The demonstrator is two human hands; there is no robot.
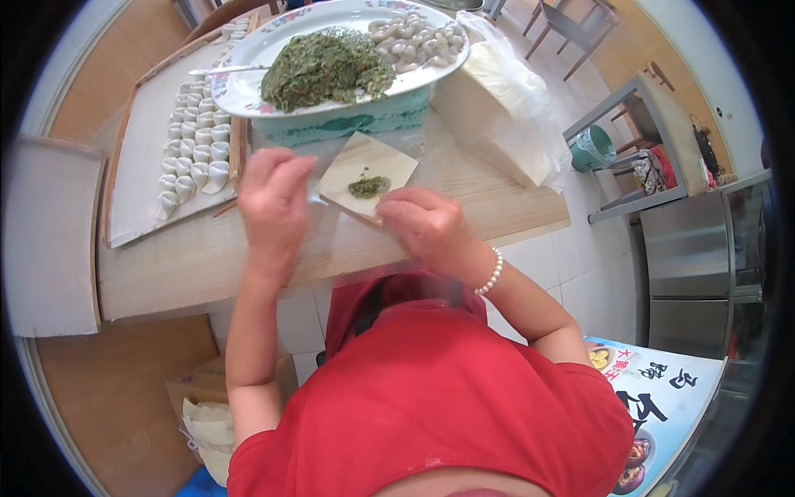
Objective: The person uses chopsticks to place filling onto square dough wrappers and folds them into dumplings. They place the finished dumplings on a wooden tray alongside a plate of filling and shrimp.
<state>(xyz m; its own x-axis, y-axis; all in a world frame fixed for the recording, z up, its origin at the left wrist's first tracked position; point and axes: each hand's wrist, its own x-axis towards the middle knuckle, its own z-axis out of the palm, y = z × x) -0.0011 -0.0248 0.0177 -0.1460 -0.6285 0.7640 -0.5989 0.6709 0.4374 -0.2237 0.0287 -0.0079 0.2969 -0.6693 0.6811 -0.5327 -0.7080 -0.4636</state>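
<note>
A square dough wrapper [348,163] lies in front of me, with a small heap of green filling [365,186] and a greyish shrimp piece on it. My right hand [425,223] pinches the wrapper's near right edge. To the wrapper's left, my left hand [276,192] is raised with curled fingers; whether they hold anything cannot be told. Beyond, an oval floral plate [239,93] bears a green filling mound [323,68] and peeled shrimp [416,40]. A metal utensil handle [233,70] rests over its left rim. Folded dumplings [202,133] stand in rows on the left tray.
The plate sits on a green-and-white box [348,121]. A stack of wrappers [490,124], partly under a clear plastic bag [528,81], stands at the right of the wooden table [522,214]. The wood-edged tray [140,168] is at the left, with another pale board [53,236] beside it.
</note>
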